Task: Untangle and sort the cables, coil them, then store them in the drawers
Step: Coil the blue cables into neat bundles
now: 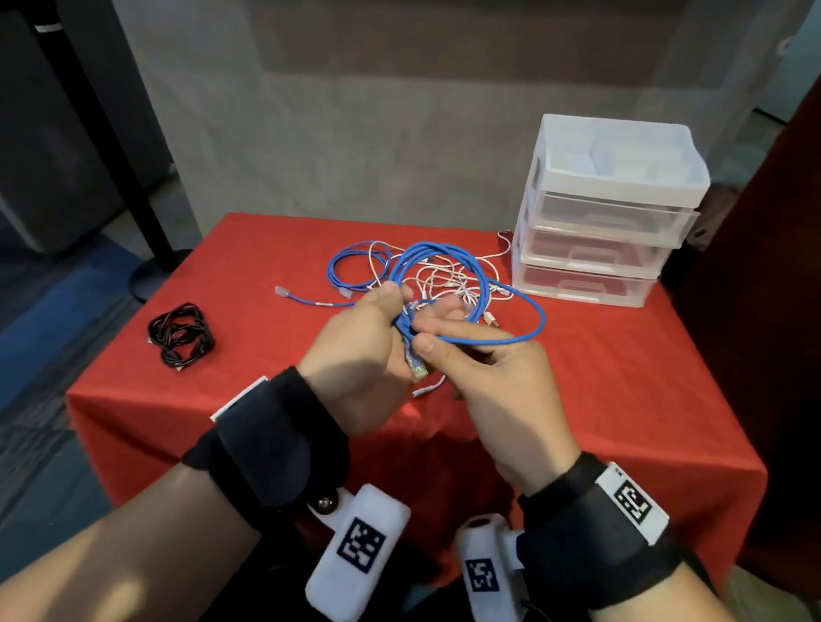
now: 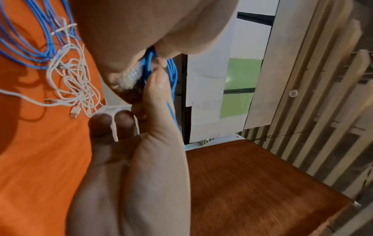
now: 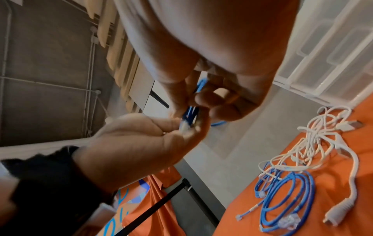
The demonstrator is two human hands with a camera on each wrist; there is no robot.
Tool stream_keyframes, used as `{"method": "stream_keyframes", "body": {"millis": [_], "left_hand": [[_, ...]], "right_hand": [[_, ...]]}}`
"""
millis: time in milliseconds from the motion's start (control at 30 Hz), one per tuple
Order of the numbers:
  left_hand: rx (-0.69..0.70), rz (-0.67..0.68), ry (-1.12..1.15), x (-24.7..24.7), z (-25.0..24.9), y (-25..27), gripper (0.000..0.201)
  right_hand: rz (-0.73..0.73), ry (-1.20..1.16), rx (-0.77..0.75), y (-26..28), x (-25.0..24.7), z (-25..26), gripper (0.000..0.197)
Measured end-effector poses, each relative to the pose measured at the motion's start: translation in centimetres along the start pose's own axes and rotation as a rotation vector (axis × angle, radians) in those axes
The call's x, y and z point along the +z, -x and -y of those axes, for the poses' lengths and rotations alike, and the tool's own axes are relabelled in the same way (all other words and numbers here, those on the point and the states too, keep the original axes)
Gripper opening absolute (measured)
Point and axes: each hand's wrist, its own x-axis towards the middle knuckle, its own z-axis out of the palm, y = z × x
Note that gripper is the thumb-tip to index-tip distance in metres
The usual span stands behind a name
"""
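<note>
Blue network cable is sitting gathered in both hands above the near middle of the desk, which is draped in red cloth. The left hand is curling its grip around the bunched strands, with the clear plug poking out toward the person, just below the thumb. The right hand is pinching a single strand between thumb and forefinger, touching the same bunch from the right side. From that pinch a loose loop is swinging out to the right and far side, then arcing back over the hands, so the coil's long axis is running roughly near to far, away from the grips. Judging by this, the next wrap is turning on that free loop: it is lying to the right, nearer the right hand, which is better placed to feed it round while the left holds the bundle.

At the near left, a black cable is lying already coiled. Farther out, just beyond the hands, white cables are lying tangled with a second blue cable, its plug end trailing left. At the far right corner, well apart from the hands, the white drawer unit is standing with its three clear drawers closed.
</note>
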Motion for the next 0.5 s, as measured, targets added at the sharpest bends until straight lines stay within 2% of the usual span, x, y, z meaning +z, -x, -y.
{"method": "stream_keyframes", "body": {"millis": [67,133,167,233,300,367,400,433,500], "left_hand": [[0.018,-0.001,0.008,-0.3,-0.5,-0.3,0.030],[0.125,-0.023,-0.034,-0.7,-1.0,-0.9,0.031],[0.190,-0.025,-0.065,-0.9,-1.4,-1.1,0.032],[0.307,-0.021,-0.142,-1.5,-2.3,-1.3,0.033],[0.365,0.023,-0.290,-2.2,-3.2,-0.9,0.032],[0.363,0.126,-0.504,-2.5,-3.5,0.1,0.030],[0.356,0.189,-0.615,-2.5,-3.3,0.6,0.029],[0.348,0.258,-0.714,-2.4,-3.0,1.1,0.029],[0.331,0.404,-0.868,-2.1,-2.2,1.8,0.028]], "right_hand": [[0.138,0.005,0.031,0.3,-0.3,0.1,0.031],[0.339,0.017,0.080,0.9,-1.0,0.0,0.039],[0.396,0.063,0.087,1.1,-1.6,0.1,0.035],[0.335,0.135,0.114,0.8,-3.3,0.1,0.021],[0.132,0.135,0.153,-0.1,-5.2,0.1,0.024],[-0.038,0.266,0.055,-1.2,-6.9,0.6,0.023],[-0.054,0.365,-0.035,-1.6,-7.3,1.0,0.023],[-0.008,0.444,-0.118,-1.9,-7.4,1.4,0.029],[0.170,0.591,-0.207,-2.2,-7.0,2.4,0.042]]}}
